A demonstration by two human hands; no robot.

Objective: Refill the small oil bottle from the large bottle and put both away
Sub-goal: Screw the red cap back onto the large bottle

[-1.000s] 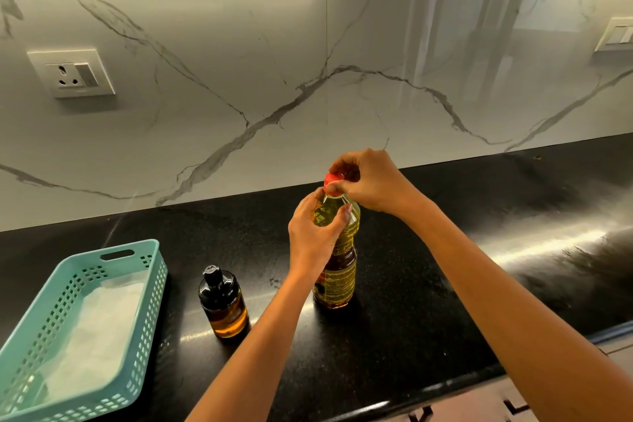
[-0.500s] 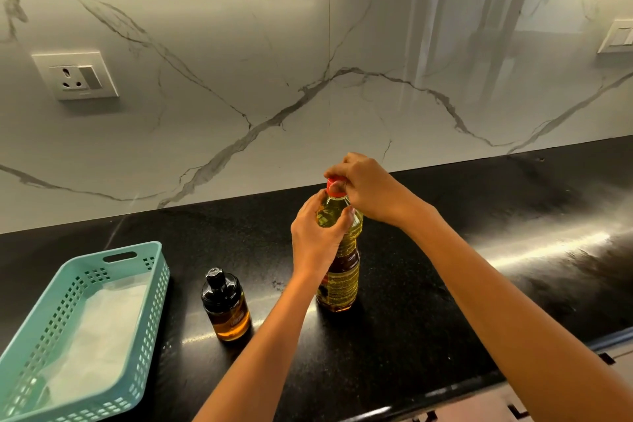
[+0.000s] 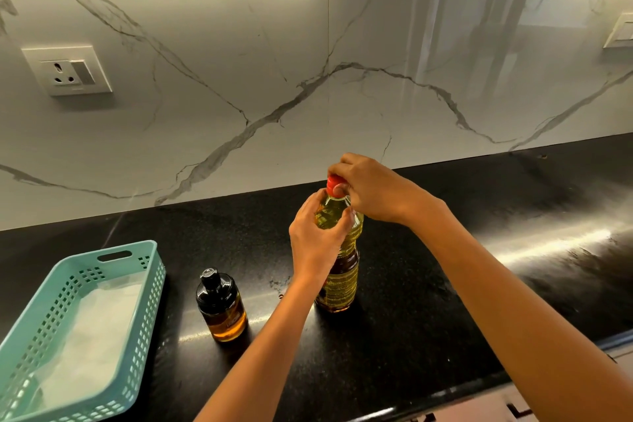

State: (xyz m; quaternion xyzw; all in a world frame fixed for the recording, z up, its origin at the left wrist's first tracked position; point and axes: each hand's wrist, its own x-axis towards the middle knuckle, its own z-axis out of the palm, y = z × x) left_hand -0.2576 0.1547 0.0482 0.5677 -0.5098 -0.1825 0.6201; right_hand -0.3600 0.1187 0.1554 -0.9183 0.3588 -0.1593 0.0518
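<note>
1. Centre of the frame: the large oil bottle [image 3: 342, 281] is stood upright on the black countertop [image 3: 428, 319], yellow oil showing through its upper half.
2. The left hand [image 3: 315, 243] is wrapped around the bottle's shoulder, fingers curled against the plastic, so the bottle is steadied.
3. The red cap [image 3: 331, 181] is pinched from above by the right hand [image 3: 373, 192], thumb and fingertips closed around it.
4. Step in hand, as judged: the cap is being twisted. With the cap seated on the neck, opening seems likelier than closing, though it cannot be settled from this view.
5. Lower left of centre: the small oil bottle [image 3: 222, 312] is left untouched, just beside the large one, black lid on, amber oil filling only its lower part.
6. Far lower left: a teal basket [image 3: 150, 284] lined in white is seen, well apart from both bottles.
7. Next, if opening is right: the cap must be lifted clear and set down, then the small bottle's lid taken off before any pouring.
</note>
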